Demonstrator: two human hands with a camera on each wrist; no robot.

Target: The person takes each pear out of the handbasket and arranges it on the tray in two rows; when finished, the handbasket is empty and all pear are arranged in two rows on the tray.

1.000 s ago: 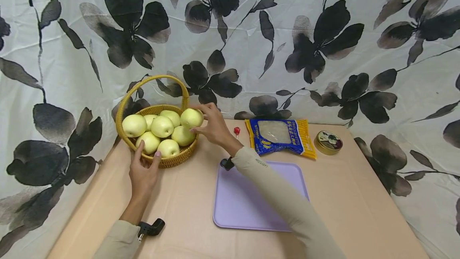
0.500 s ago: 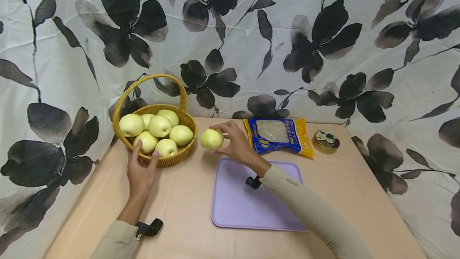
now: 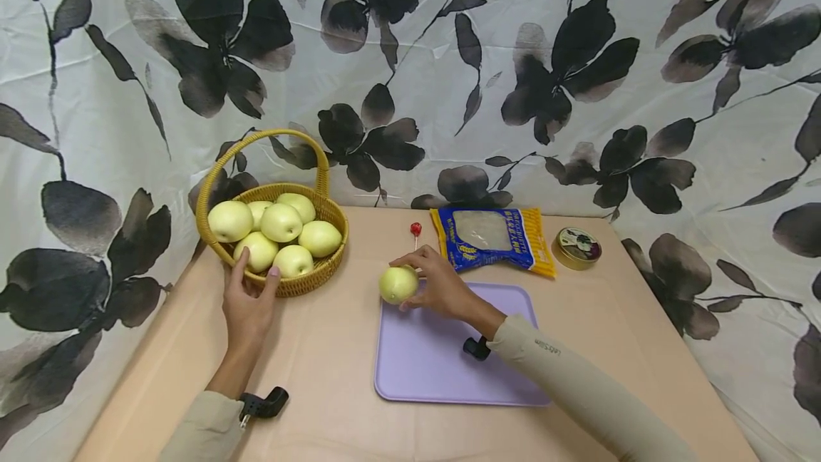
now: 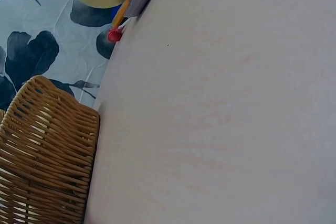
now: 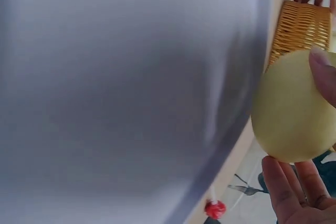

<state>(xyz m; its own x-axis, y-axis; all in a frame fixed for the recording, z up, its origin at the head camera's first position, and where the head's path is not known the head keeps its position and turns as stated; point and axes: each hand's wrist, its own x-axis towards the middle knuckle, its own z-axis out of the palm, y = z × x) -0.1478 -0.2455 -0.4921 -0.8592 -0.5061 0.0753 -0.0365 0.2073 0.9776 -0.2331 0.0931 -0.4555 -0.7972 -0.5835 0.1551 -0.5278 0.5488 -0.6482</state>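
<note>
My right hand (image 3: pixel 442 287) pinches a pale green apple (image 3: pixel 398 284) between thumb and fingers, above the far left corner of the lilac tray (image 3: pixel 449 369). In the right wrist view, the thumb (image 5: pixel 324 80) lies on one side of the apple and the fingertips on the other. At the left stands a yellow wicker basket (image 3: pixel 323 278) with a tall arched handle, holding several more apples (image 3: pixel 282 222). My left hand (image 3: pixel 249 309) grips its near rim, a finger and the thumb showing at the edge. The left wrist view shows the basket's woven side (image 4: pixel 50 156).
A red lollipop (image 3: pixel 416 229) lies behind the tray. To its right are a blue and yellow packet (image 3: pixel 490 239) and a round gold tin (image 3: pixel 577 248). A floral cloth (image 3: pixel 474 77) hangs along the back edge of the table (image 3: pixel 327 376).
My right hand has lifted the apple out of the basket and carried it right and nearer, over the tray's corner. The left hand has stayed at the basket rim.
</note>
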